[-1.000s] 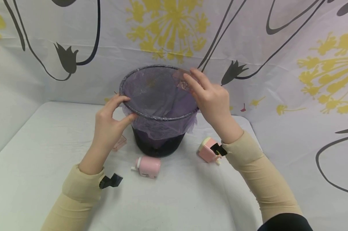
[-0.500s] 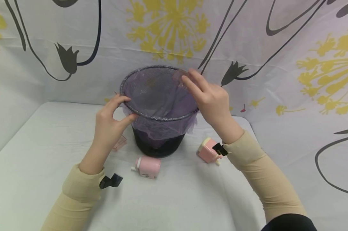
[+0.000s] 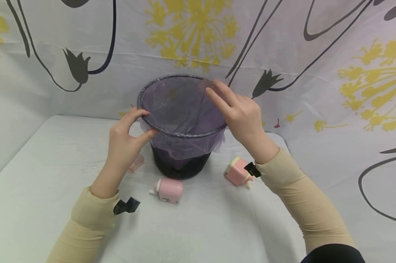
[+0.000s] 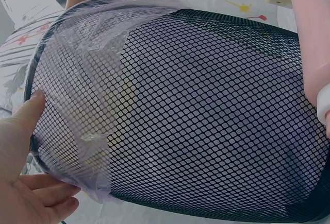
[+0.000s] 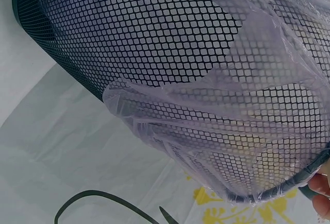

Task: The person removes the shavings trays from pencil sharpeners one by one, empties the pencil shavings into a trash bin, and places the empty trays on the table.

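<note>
A black mesh waste bin [image 3: 181, 171] stands on the white table, lined with a thin purple bag [image 3: 184, 146] folded over its rim. My left hand [image 3: 123, 140] grips the rim at the near left, thumb outside and fingers over the edge. At the right side of the opening, my right hand [image 3: 240, 115] holds a clear pinkish plastic piece [image 3: 202, 87], seen faintly past the fingers and tilted over the bin. In the right wrist view only some fingertips [image 5: 322, 193] of that hand show, by the rim.
A pink crank pencil sharpener [image 3: 169, 190] lies in front of the bin. Another pink and cream one [image 3: 238, 171] lies to the right, near my right cuff. A clear pink plastic box [image 3: 137, 163] sits beside my left wrist. A patterned cloth [image 3: 125, 73] hangs behind.
The clear plastic piece in my right hand has tilted and shows less, and the shavings-like bits seen in it earlier are no longer visible. My left hand stays on the rim.
</note>
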Demonstrator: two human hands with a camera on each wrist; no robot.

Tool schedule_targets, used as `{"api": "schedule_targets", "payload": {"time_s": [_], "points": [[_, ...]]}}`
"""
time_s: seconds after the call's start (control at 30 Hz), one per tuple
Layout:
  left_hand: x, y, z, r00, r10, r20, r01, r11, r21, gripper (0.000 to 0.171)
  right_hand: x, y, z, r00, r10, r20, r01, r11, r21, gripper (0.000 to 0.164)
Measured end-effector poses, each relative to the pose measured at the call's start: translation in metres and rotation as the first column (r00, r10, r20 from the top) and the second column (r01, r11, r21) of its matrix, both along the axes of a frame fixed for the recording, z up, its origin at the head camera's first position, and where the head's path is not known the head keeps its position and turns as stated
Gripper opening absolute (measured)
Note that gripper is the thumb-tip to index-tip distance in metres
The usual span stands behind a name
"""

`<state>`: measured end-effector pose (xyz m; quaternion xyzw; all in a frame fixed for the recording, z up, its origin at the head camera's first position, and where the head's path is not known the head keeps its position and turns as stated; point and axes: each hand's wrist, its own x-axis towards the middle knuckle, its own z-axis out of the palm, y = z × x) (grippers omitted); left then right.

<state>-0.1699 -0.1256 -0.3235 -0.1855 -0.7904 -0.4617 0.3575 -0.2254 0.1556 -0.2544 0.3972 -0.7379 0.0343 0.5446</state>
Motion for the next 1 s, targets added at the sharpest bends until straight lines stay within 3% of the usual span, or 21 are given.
{"api": "schedule_targets", "payload": {"time_s": [1.0], "points": [[0.001, 0.0009, 0.0012, 1.0, -0.006, 0.016, 0.006, 1.0, 0.011, 0.05, -0.0008, 0.0023, 0.0005, 0.998, -0.013, -0.06, 0.016, 0.998, 0.063, 0.058]]}}
